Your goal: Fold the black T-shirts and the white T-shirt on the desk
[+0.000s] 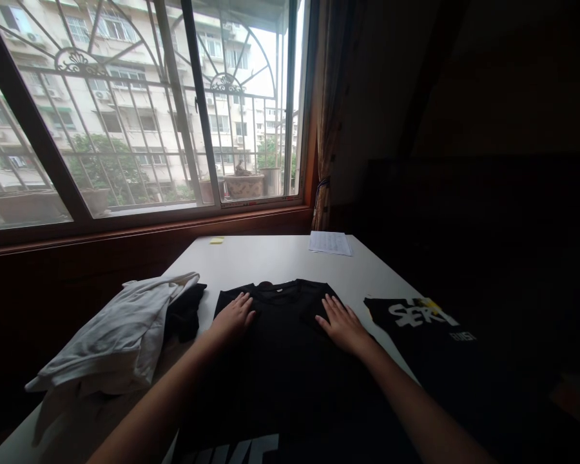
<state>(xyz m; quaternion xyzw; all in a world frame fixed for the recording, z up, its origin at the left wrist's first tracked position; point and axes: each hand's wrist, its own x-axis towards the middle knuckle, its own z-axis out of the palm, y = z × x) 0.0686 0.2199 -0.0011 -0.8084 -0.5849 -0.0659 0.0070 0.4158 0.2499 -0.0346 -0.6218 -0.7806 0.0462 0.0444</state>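
Observation:
A black T-shirt (280, 348) lies spread on the white table, its collar toward the far end and part of a pale print showing at the bottom of the view. My left hand (233, 316) rests flat on the shirt near its left shoulder, fingers stretched out. On the opposite shoulder, my right hand (341, 322) lies flat with its fingers spread. Neither hand grips the cloth. The shirt's lower part runs out of view and into shadow.
Light and dark clothes (120, 335) are heaped at the table's left edge. Another dark shirt with white lettering (423, 316) lies on the right. Printed papers (330, 243) and a yellow note (216, 240) lie on the table (261, 254) near the window.

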